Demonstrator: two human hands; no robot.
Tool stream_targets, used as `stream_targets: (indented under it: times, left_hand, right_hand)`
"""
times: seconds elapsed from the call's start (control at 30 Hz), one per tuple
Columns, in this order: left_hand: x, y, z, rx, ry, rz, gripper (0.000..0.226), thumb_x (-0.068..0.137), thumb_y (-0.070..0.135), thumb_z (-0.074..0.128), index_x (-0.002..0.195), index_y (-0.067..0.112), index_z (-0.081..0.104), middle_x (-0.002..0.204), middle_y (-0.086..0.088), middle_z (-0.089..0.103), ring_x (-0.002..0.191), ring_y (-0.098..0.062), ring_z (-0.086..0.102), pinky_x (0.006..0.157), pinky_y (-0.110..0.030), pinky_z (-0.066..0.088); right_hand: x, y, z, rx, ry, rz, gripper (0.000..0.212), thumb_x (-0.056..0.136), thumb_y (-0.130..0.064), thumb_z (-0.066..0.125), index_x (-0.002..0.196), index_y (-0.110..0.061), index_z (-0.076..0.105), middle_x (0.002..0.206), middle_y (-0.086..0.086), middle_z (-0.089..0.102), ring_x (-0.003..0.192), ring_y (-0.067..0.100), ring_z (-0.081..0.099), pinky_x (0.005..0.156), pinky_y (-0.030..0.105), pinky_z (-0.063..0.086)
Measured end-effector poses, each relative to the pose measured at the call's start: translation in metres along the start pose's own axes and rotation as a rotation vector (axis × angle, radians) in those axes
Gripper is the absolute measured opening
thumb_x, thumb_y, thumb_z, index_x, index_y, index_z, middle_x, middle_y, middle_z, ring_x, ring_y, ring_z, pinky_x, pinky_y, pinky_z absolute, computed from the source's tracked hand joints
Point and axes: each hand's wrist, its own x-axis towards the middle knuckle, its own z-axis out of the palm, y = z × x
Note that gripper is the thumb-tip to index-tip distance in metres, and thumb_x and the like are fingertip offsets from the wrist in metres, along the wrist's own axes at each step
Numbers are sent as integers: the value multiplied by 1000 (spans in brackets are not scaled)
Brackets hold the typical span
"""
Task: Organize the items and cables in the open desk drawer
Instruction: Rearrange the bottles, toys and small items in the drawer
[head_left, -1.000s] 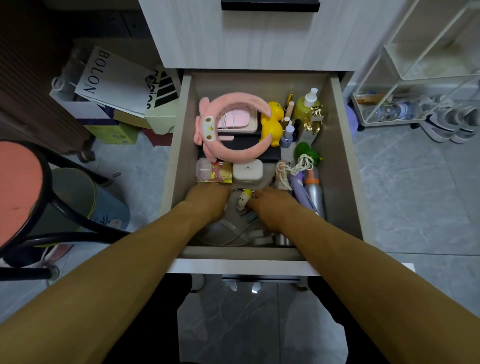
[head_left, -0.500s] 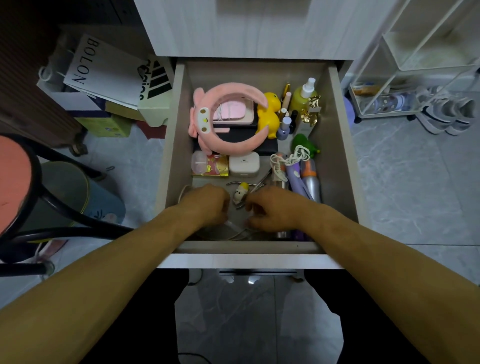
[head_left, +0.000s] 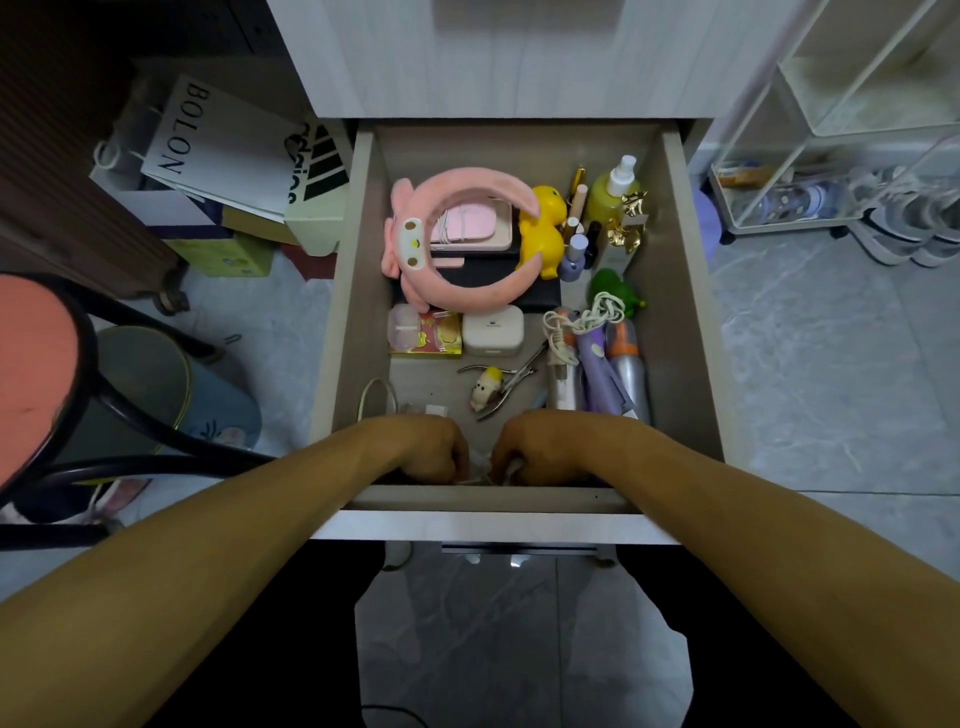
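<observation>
Drawer holds headband, duck, bottles; both hands' grip clenched round white cables.

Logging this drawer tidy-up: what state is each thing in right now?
drawer: pulled open
left hand: curled, on white cables at the front
right hand: curled, on the same cables
white cables: mostly hidden
coiled cord: bundled, lying on the tubes
nail nippers: untouched

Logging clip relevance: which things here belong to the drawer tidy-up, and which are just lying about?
Part of the job:
drawer
white cable, both hands at it
left hand
right hand
pink headband
yellow duck
nail clippers
white case

Lying about:
paper bag
stool
wire rack
</observation>
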Motion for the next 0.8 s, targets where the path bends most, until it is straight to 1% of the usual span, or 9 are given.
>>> stream_targets:
  times: [0.1,0.2,0.27,0.3,0.4,0.53,0.67,0.73,0.8]
  left_hand:
    - [-3,-4,1,7,157,4,18,91,16,61,107,19,69,115,-3,65,97,-18,59,84,-30,50]
    - [-10,-6,-3,121,386,-29,18,92,18,59,108,19,66,112,-6,63,98,-23,60,85,-34,52]
    - [-12,-9,-7,286,534,-69,24,92,19,59,116,18,59,119,-10,58,106,-26,56,88,-36,49]
    - [-11,-10,-8,366,558,-94,31,92,20,59,123,18,55,124,-12,53,113,-28,53,91,-38,47]
    - [-3,-12,-10,406,486,-145,48,91,20,61,136,18,42,137,-17,41,124,-34,46,99,-42,43]
    - [8,-12,-15,313,516,-138,45,94,23,57,136,19,42,135,-17,45,122,-35,49,99,-44,45]
    - [10,-15,-15,215,512,-98,31,93,19,58,124,22,53,122,-10,59,109,-28,57,93,-39,48]
    - [11,-11,-14,66,502,-100,26,87,17,67,111,23,56,112,-6,61,96,-22,56,83,-34,48]
    - [11,-8,-16,-124,548,-80,23,84,17,72,101,22,57,104,-5,62,92,-21,57,78,-33,47]
  right_hand:
    - [2,4,-3,73,205,13,26,89,-13,57,109,-18,72,114,7,66,103,25,61,90,37,51]
    - [-1,12,-8,63,421,84,30,89,-16,54,116,-21,68,117,10,64,103,29,60,88,39,52]
    - [-3,15,-10,26,444,105,30,89,-15,54,116,-20,67,116,11,62,103,29,60,86,38,51]
    - [-4,15,-10,14,436,111,30,89,-15,55,117,-19,66,118,10,60,106,29,58,88,38,51]
    - [-8,12,-10,21,423,130,36,88,-20,58,123,-20,62,127,8,52,113,27,54,93,40,49]
    - [-8,12,-11,77,439,157,33,88,-24,59,121,-19,61,123,7,55,109,26,56,91,41,51]
    - [-6,14,-13,128,474,152,25,88,-23,57,111,-18,63,116,8,61,103,27,59,87,41,53]
    - [-6,16,-14,148,494,143,22,89,-22,56,108,-17,64,113,8,63,101,27,60,86,42,53]
    - [-6,17,-14,178,525,126,19,89,-20,56,104,-14,66,108,9,64,97,27,60,83,41,54]
